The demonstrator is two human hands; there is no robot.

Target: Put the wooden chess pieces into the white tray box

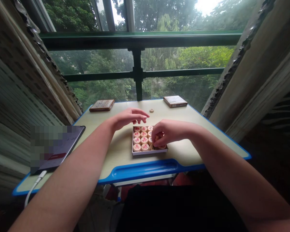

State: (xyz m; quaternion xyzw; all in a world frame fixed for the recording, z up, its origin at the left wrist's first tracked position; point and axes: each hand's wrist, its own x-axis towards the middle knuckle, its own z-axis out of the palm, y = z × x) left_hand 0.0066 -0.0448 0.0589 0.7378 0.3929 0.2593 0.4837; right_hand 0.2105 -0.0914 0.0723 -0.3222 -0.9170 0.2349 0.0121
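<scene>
A shallow white box (pixel 133 151) sits in the middle of the beige desk (pixel 106 129), filled with round wooden chess pieces (pixel 140 140) marked in red. My right hand (pixel 168 132) rests over the box's right half, fingers curled down onto a piece there. My left hand (pixel 128 117) hovers just behind the box's far left corner, fingers spread and holding nothing. One loose wooden piece (pixel 151 110) lies on the desk beyond the box.
Two flat brown boxes lie at the desk's far edge, one on the left (pixel 102 105), the other on the right (pixel 175 101). A tablet (pixel 60 146) with a white cable (pixel 35 185) lies at the near left. A window railing (pixel 137 75) stands behind. The desk has a blue front tray (pixel 145 169).
</scene>
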